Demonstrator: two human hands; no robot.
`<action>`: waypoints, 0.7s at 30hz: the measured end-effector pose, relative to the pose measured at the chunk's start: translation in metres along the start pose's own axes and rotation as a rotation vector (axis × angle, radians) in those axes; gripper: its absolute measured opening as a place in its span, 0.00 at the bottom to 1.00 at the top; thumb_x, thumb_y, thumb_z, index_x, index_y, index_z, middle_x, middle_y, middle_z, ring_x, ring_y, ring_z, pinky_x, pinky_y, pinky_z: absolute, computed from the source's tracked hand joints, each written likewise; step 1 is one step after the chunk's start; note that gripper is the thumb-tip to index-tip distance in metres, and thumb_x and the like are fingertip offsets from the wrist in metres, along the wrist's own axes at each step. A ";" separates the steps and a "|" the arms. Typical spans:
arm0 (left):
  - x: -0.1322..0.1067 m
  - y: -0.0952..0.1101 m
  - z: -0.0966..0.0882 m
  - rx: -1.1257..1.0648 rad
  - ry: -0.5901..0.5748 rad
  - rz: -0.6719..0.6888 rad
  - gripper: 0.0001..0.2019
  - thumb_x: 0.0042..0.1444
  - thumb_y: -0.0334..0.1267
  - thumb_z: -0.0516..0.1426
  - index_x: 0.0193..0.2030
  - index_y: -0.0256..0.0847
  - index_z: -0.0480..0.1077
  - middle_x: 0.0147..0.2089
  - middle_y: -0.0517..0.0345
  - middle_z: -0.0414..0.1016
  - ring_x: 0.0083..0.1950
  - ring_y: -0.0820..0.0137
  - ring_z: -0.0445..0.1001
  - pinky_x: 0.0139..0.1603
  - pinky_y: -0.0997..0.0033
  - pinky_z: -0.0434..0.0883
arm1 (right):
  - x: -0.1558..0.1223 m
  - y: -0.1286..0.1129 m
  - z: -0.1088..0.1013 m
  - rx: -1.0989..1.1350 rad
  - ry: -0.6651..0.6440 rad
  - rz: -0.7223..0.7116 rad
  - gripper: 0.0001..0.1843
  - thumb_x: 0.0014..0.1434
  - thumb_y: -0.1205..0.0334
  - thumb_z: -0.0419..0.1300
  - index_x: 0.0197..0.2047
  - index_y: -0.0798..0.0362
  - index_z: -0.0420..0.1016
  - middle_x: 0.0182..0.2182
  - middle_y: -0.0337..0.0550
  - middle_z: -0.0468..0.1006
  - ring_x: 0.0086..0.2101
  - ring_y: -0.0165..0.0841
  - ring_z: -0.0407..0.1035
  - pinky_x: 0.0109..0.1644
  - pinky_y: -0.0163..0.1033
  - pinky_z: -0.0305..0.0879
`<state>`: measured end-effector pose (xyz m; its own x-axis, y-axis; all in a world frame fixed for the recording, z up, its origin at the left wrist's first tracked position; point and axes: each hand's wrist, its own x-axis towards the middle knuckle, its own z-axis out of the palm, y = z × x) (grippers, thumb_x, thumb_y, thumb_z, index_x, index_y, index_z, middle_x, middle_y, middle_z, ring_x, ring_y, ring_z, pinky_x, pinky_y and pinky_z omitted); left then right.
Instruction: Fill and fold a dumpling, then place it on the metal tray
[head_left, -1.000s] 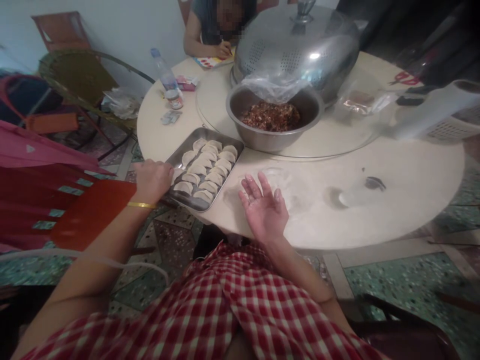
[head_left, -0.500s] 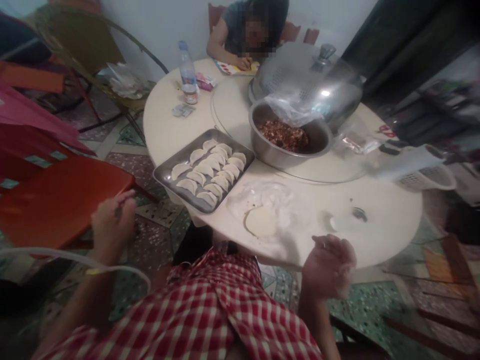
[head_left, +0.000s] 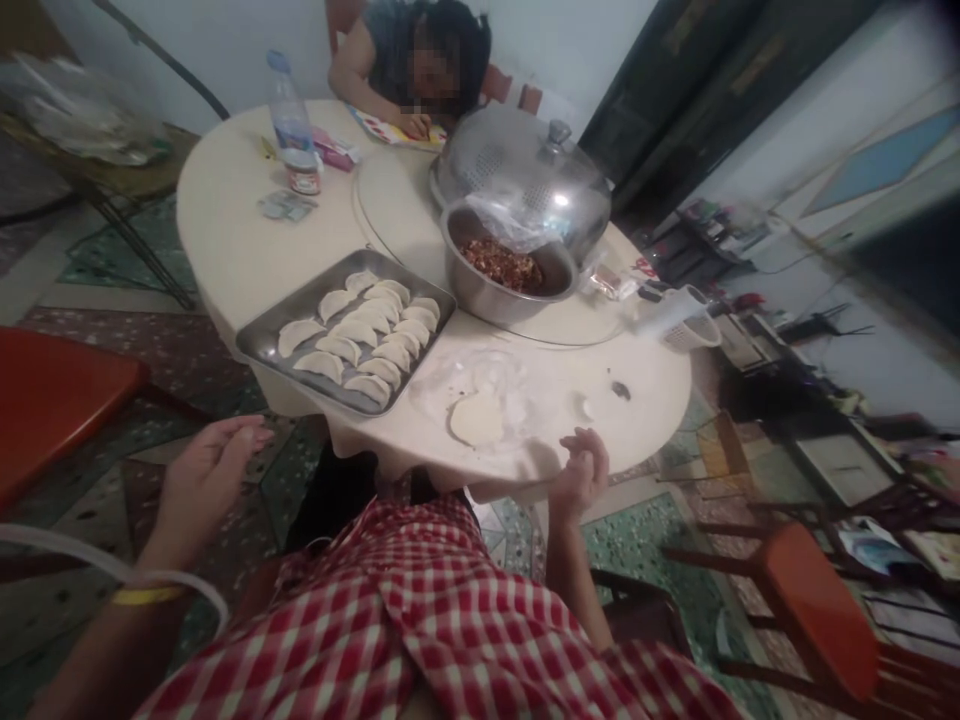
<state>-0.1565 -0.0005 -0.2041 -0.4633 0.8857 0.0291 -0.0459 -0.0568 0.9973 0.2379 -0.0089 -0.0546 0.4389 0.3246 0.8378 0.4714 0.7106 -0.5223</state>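
My left hand (head_left: 206, 480) is raised off the table's left front side, above the floor, with fingers loosely stretched and nothing visible in them. At the front table edge my right hand (head_left: 579, 475) has its fingers half bent and apart, holding nothing I can see. Between the hands, a round dough wrapper (head_left: 477, 419) lies flat on a floury patch (head_left: 517, 378). Several folded dumplings (head_left: 358, 322) sit in rows in a metal tray (head_left: 262, 345) left of it. Behind the wrapper stands a steel bowl (head_left: 480, 295) of dark minced filling (head_left: 501, 266).
A large domed steel lid (head_left: 517, 150) stands behind the bowl. Back left are a plastic bottle (head_left: 289, 110), a small jar (head_left: 303, 175) and a pink packet (head_left: 334, 150). Across the table a person (head_left: 382, 70) leans over a colourful sheet. A white basket (head_left: 694, 325) stands at the right.
My view has turned to the right, so the table sits further left and more of the room shows. The hands remain apart; the right hand's fingers are bent more clearly. Tray and wrapper stay put.
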 end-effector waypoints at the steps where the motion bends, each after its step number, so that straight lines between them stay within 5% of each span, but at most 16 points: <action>1: 0.002 0.005 0.005 -0.044 -0.027 0.000 0.20 0.56 0.59 0.55 0.43 0.45 0.68 0.39 0.52 0.80 0.45 0.59 0.78 0.50 0.58 0.75 | 0.000 0.000 0.000 -0.004 -0.006 -0.007 0.18 0.58 0.57 0.57 0.48 0.55 0.76 0.41 0.48 0.79 0.34 0.34 0.72 0.41 0.46 0.70; 9: 0.015 0.043 0.023 -0.084 -0.225 -0.072 0.30 0.51 0.71 0.54 0.32 0.41 0.69 0.30 0.51 0.79 0.32 0.64 0.75 0.34 0.65 0.73 | 0.016 -0.003 0.009 0.061 -0.020 -0.020 0.18 0.56 0.54 0.57 0.47 0.54 0.75 0.38 0.47 0.79 0.33 0.34 0.73 0.40 0.45 0.71; 13: 0.000 0.052 0.010 0.092 -0.098 -0.044 0.23 0.55 0.61 0.56 0.29 0.41 0.72 0.31 0.52 0.77 0.35 0.61 0.74 0.41 0.60 0.73 | 0.010 0.001 0.006 0.039 -0.070 0.048 0.17 0.57 0.58 0.58 0.47 0.54 0.77 0.39 0.47 0.80 0.34 0.36 0.75 0.40 0.45 0.71; 16: -0.009 0.067 0.005 0.328 0.099 0.431 0.12 0.61 0.49 0.55 0.39 0.44 0.75 0.43 0.53 0.79 0.48 0.59 0.76 0.57 0.54 0.70 | 0.004 0.005 0.001 -0.018 -0.058 -0.060 0.15 0.59 0.59 0.56 0.45 0.55 0.79 0.38 0.48 0.80 0.36 0.39 0.76 0.39 0.46 0.70; 18: -0.006 0.080 0.010 0.480 0.068 0.769 0.11 0.64 0.42 0.55 0.49 0.46 0.75 0.56 0.50 0.78 0.59 0.56 0.74 0.65 0.49 0.66 | 0.001 0.008 -0.002 -0.033 -0.056 -0.165 0.15 0.60 0.59 0.56 0.44 0.54 0.81 0.36 0.48 0.80 0.35 0.40 0.75 0.36 0.47 0.70; 21: 0.007 0.094 0.025 0.643 -0.057 0.946 0.15 0.65 0.41 0.56 0.57 0.47 0.74 0.69 0.45 0.69 0.69 0.49 0.67 0.67 0.42 0.63 | 0.000 0.013 -0.004 -0.071 -0.051 -0.270 0.15 0.61 0.58 0.55 0.44 0.53 0.81 0.34 0.47 0.79 0.34 0.41 0.74 0.34 0.48 0.68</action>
<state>-0.1420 0.0122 -0.1083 -0.0300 0.6340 0.7728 0.7684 -0.4798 0.4234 0.2473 -0.0025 -0.0619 0.2520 0.1616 0.9541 0.6192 0.7308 -0.2873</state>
